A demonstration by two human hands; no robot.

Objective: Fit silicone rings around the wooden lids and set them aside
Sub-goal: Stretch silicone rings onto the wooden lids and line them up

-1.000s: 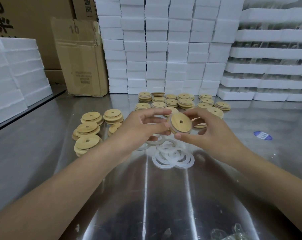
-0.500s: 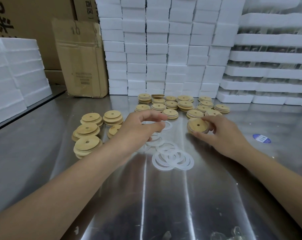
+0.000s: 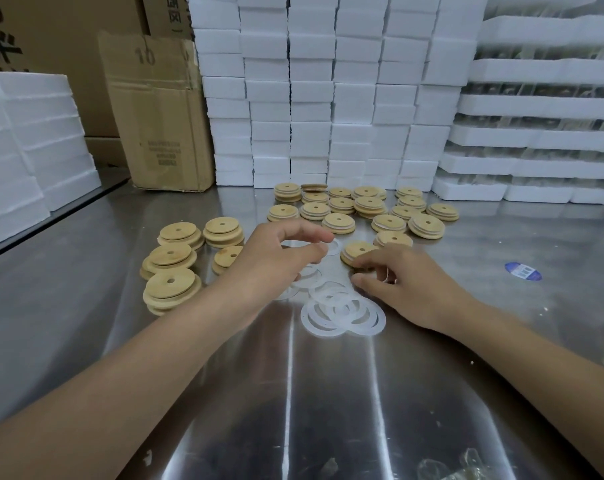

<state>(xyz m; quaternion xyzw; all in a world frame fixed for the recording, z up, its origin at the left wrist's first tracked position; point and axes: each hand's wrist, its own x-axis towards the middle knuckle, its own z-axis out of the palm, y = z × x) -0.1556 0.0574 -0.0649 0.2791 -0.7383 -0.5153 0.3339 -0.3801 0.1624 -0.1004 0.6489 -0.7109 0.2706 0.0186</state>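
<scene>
Steel table, mid-frame: L hand loosely curled over silicone rings, grip unclear. R hand fingertips rest on wooden lid, thumb off. Foam blocks and cardboard box fill the upper frame.

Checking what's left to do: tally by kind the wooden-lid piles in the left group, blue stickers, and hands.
Piles of round wooden lids, left group: 5
Oval blue sticker: 1
Hands: 2 (left hand, right hand)
Total: 8
</scene>
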